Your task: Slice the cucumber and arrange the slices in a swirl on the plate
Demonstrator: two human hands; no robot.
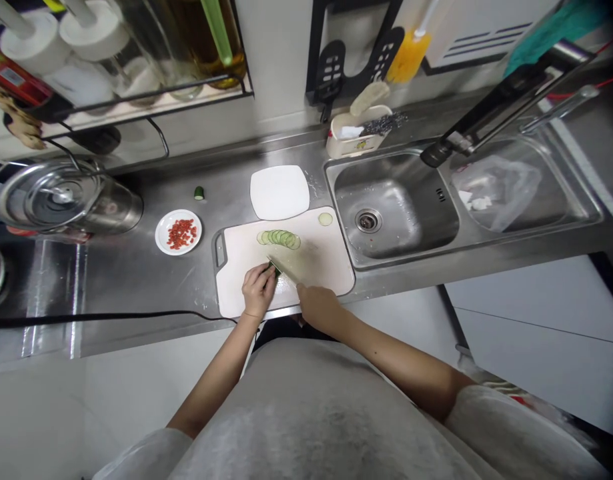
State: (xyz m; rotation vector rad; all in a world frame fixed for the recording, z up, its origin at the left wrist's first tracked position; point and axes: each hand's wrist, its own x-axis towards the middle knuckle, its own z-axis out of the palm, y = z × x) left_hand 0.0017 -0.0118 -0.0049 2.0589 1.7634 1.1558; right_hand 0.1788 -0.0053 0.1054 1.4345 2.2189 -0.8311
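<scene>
On the white cutting board point(316, 260) my left hand point(259, 288) is closed on a dark green piece of cucumber point(272, 268), mostly hidden by the fingers. My right hand point(320, 308) grips a knife point(285, 269), its blade slanting up and left against the cucumber. Beyond the blade lies a row of overlapping cucumber slices point(280, 239). One single slice point(325, 219) sits near the board's upper right corner. An empty white square plate point(280, 192) touches the board's far edge.
A small white plate point(161, 233) of chopped red pieces and a cucumber end point(199, 193) lie at left. A steel pot point(111, 207) stands farther left. The sink point(401, 233) adjoins the board on the right, under a black faucet point(506, 100). A black cable point(136, 315) crosses the front edge.
</scene>
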